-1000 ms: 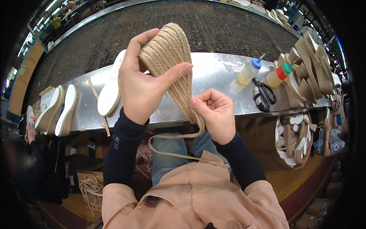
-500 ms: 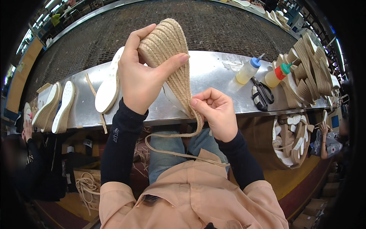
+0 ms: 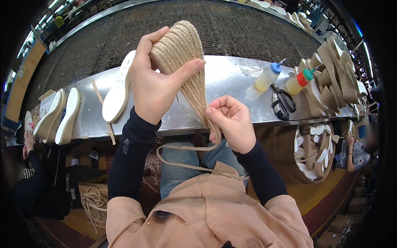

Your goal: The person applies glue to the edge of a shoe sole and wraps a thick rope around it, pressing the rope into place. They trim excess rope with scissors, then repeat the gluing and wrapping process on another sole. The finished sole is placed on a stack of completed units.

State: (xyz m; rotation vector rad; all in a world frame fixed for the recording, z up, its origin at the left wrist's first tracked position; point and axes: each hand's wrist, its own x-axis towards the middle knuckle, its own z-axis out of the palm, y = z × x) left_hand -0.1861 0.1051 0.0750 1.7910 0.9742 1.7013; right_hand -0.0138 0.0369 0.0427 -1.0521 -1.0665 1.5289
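My left hand [image 3: 155, 78] is closed around the thick end of a wedge shoe sole [image 3: 182, 49], its side covered in rows of tan braided jute. The sole is held up above the table edge, narrow end down toward me. At that narrow end my right hand [image 3: 231, 122] pinches a jute braid [image 3: 215, 138] between thumb and fingers against the side. The loose braid loops below the hand and trails across my lap. Part of the sole's white face shows below my left hand.
On the metal table [image 3: 231, 74] are white-topped wedge soles [image 3: 68, 118], a blue-capped glue bottle [image 3: 264, 78], a green-and-red-topped bottle [image 3: 300, 82], black scissors [image 3: 285, 101] and piled wedges [image 3: 337, 74]. A bin [image 3: 297, 165] of soles stands at right. Other people work at both sides.
My hands and the sole stay almost where they were. The right hand has shifted very slightly left along the braid, still pinching it.
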